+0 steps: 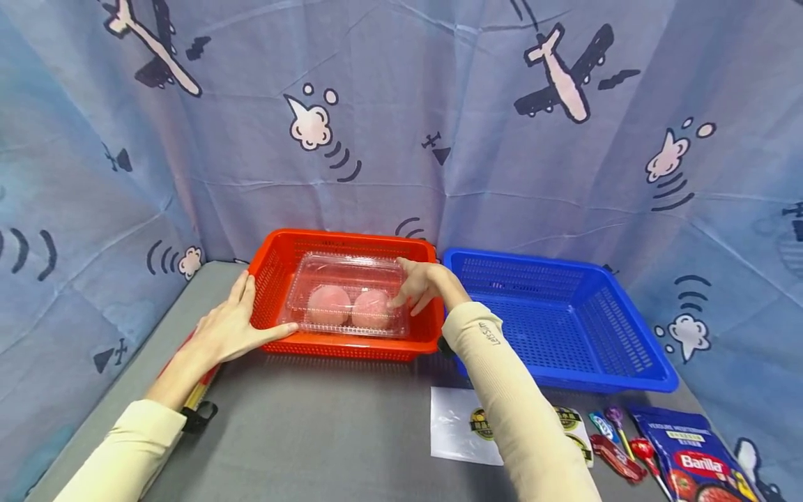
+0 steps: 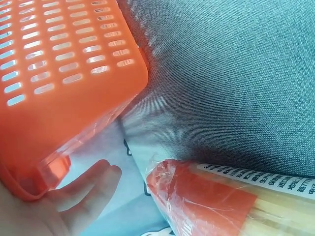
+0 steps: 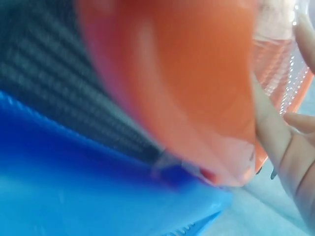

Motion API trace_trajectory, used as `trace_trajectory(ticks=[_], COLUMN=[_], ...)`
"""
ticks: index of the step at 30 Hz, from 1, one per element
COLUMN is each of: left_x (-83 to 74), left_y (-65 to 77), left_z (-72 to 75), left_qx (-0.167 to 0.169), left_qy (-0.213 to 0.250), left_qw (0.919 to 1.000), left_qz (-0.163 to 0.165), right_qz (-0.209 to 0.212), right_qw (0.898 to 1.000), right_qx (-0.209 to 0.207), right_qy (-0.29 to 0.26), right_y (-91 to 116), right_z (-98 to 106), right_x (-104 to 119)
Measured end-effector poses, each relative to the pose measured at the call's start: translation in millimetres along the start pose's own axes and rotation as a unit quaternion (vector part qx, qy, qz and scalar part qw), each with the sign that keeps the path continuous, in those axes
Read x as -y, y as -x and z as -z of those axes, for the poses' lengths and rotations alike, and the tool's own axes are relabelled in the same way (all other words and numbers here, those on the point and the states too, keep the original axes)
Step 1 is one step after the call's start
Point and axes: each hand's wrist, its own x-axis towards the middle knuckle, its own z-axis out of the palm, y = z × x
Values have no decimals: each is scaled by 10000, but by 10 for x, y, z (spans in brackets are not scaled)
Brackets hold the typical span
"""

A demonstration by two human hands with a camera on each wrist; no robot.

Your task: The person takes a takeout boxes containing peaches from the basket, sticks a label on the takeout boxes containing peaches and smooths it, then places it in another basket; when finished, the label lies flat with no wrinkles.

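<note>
A clear plastic clamshell box [image 1: 351, 275] with two round pink items [image 1: 329, 305] inside lies in the red basket [image 1: 351, 345], its near edge close to the front rim. My left hand [image 1: 228, 328] rests at the basket's left side, fingers straight along the rim and thumb stretched toward the box's near left corner. In the left wrist view, two of its fingers [image 2: 93, 189] extend past the basket's corner. My right hand [image 1: 419, 284] reaches over the basket's right end, and its spread fingers touch the right end of the box.
A blue basket [image 1: 533, 314] stands close on the right. In front lie a sticker sheet [image 1: 454, 425], wrapped candies, lollipops [image 1: 643, 447] and a blue Barilla pouch [image 1: 696, 453]. A wrapped pack of pale sticks [image 2: 211, 196] lies beneath the left forearm. Printed curtains hang behind.
</note>
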Motion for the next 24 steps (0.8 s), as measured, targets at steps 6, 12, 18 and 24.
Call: trace_trajectory(ticks=[6,12,18,24], left_x=[3,7,11,6], left_y=[5,12,9,9], left_z=[4,-3,-4,1], left_qx=[20,-2,-33,0], left_qy=[12,47,87,88], left_qw=[10000,10000,10000,10000], left_qz=[5,-4,3,3], right_qz=[-144,-230,-157,-33], right_qw=[9995,9993,9934,9811], right_qx=[55,8,-137,-438], right_qy=[-276,-298,-1132,-1886], right_y=[3,47,73,56], right_z=[8,3,-33,-114], right_x=[-32,-3,39,56])
